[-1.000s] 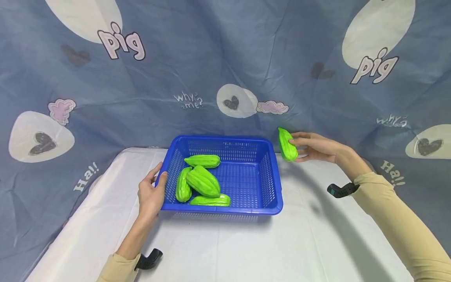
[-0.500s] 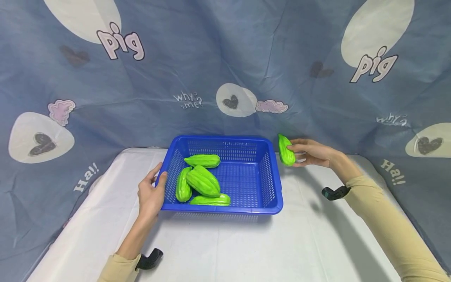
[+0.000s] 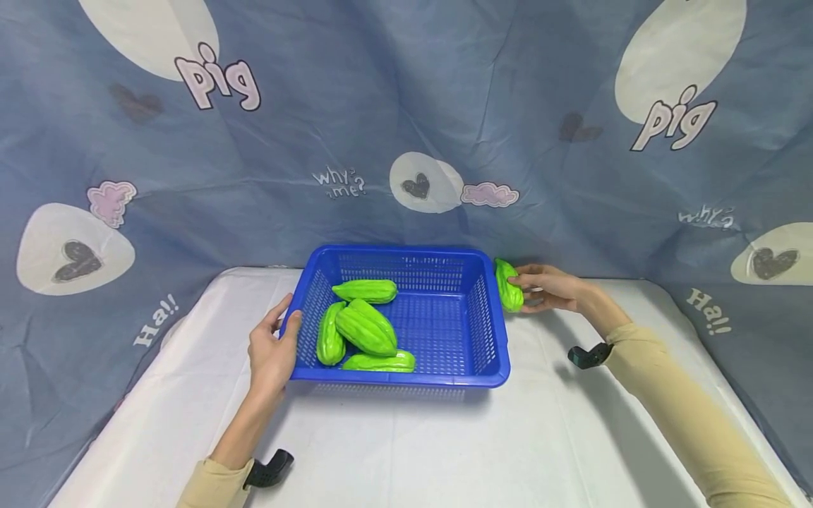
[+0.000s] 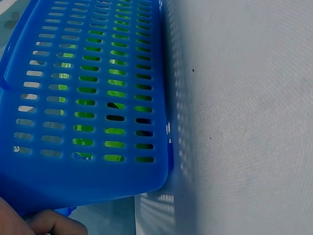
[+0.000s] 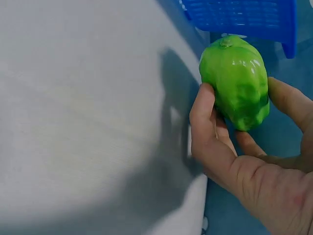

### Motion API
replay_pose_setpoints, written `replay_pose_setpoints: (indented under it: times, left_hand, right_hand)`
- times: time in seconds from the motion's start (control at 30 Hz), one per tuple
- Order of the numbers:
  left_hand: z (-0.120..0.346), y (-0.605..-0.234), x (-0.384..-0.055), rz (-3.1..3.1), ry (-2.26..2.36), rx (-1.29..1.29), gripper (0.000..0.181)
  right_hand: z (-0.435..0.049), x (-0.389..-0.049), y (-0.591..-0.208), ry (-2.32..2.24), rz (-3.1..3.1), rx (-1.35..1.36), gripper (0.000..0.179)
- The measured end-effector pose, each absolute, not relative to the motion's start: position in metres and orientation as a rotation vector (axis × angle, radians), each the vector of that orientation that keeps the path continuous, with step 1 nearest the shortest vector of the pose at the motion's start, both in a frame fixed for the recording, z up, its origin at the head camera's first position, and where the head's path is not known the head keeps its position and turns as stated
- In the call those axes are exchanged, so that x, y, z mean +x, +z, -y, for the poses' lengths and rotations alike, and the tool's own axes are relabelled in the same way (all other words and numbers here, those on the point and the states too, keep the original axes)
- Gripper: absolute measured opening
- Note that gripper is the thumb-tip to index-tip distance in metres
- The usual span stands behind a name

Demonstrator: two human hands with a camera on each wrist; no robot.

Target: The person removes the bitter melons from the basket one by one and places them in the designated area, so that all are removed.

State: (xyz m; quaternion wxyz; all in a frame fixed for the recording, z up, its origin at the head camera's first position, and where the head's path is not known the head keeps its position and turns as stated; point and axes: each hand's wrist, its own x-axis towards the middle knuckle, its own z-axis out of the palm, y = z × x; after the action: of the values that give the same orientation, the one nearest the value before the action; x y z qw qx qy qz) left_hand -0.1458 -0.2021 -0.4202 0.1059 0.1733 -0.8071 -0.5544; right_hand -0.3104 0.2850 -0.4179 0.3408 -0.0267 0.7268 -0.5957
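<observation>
A blue plastic basket [image 3: 406,379] with slotted walls stands on the white cloth. Several bright green ribbed gourds [image 3: 366,328] lie toward its left side, one resting partly on others. My left hand [image 3: 273,349] grips the basket's left rim, thumb on top and fingers outside; in the left wrist view only bits of fingers [image 4: 56,223] show by the slotted wall. Just outside the basket's right rear side, my right hand [image 3: 549,288] holds another green gourd [image 5: 237,83] between thumb and fingers. That gourd is tilted, its narrow end up in the head view.
A white cloth [image 3: 406,451] covers the table under the basket. Behind it hangs a blue printed curtain [image 3: 356,106], close to the basket's rear rim. Each wrist carries a black device [image 3: 589,355].
My right hand has come down and slightly left with the gourd, closer to the basket's right rim. My left hand, the basket and the gourds inside stay put.
</observation>
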Motion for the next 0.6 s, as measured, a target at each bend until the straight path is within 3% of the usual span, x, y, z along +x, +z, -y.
replay_pose_setpoints:
  times: [0.27,0.6]
  left_hand:
    - [0.202,-0.419,-0.145,2.375,-1.634,0.519,0.051]
    - [0.201,-0.42,-0.145,2.368,-1.651,0.51,0.051]
  right_hand:
    - [-0.282,-0.31,-0.426,-1.539,-1.912,-0.036,0.06]
    - [-0.274,-0.308,-0.425,-1.484,-1.99,-0.01,0.048]
